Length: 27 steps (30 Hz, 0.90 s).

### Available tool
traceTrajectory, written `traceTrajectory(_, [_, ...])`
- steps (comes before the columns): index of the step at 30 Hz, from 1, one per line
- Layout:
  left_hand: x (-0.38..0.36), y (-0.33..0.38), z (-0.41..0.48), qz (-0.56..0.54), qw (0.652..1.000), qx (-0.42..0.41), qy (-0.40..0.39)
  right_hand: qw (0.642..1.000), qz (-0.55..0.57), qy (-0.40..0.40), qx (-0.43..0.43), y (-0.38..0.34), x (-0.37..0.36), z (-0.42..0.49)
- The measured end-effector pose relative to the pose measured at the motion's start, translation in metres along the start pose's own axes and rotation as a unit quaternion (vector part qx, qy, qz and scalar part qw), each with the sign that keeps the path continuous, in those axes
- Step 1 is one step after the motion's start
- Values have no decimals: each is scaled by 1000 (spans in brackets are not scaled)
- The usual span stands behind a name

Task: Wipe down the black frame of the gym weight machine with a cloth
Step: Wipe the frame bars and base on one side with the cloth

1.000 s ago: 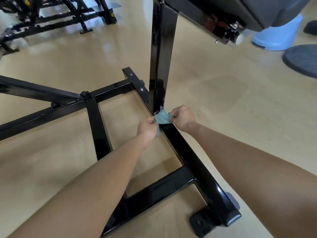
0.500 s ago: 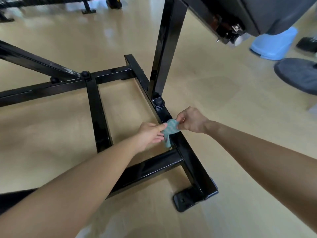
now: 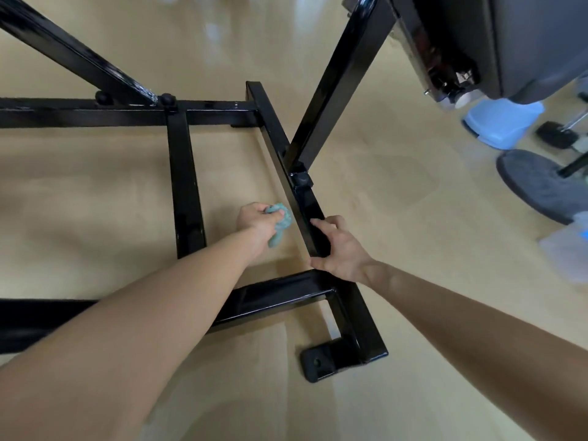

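L hand (image 3: 254, 219): fingers clenched round teal cloth (image 3: 280, 229), a soft bunched wad just beside inner face of base rail (image 3: 302, 198); contact unclear. R hand (image 3: 340, 246): fingers curled over same rail, gripping it. Rail: square-section tube, glossy black, hard-edged; joins slanted upright (image 3: 337, 84). Step, prob.: wiping rail's inner side. Next move needs wad pressed flat, run lengthwise twd cross-member (image 3: 280, 294).
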<state>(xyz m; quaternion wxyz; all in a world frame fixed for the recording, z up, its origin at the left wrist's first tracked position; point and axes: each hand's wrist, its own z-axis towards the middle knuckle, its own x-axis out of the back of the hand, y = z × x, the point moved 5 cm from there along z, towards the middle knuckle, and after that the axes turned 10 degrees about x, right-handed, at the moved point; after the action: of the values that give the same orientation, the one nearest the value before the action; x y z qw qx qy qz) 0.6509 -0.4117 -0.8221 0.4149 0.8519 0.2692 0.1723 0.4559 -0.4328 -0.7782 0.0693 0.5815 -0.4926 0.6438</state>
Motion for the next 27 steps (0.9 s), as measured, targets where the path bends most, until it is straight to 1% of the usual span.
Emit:
traceTrajectory(2, [-3, 0, 11, -69, 997, 20, 8, 1000, -20, 23, 9, 3, -12, -1])
traceTrajectory(5, [-10, 2, 25, -149, 988, 28, -1, 997, 4, 74, 19, 9, -20, -6])
traceTrajectory(10, [-17, 27, 46, -190, 981, 11, -24, 992, 16, 120, 30, 14, -23, -7])
traceTrajectory(12, [-21, 36, 52, -165, 985, -14, -51, 991, 22, 129, 31, 14, -23, -7])
traceTrajectory(14, [-28, 34, 51, -94, 991, -42, -85, 990, 26, 139, 31, 14, -22, -8])
traceTrajectory(16, [-32, 23, 46, -37, 993, -54, -94, 988, 25, 150, 33, 13, -20, -8])
traceTrajectory(19, [-34, 4, 38, 22, 994, -31, -98, 987, 13, 154, 42, 11, -20, -7])
traceTrajectory(22, [-32, -9, 24, 64, 987, 28, -146, 987, 6, 157, 44, 13, -20, -7])
traceTrajectory(27, [-29, -17, -9, 144, 964, 28, -222, 985, 20, 160, 53, 9, -19, -6])
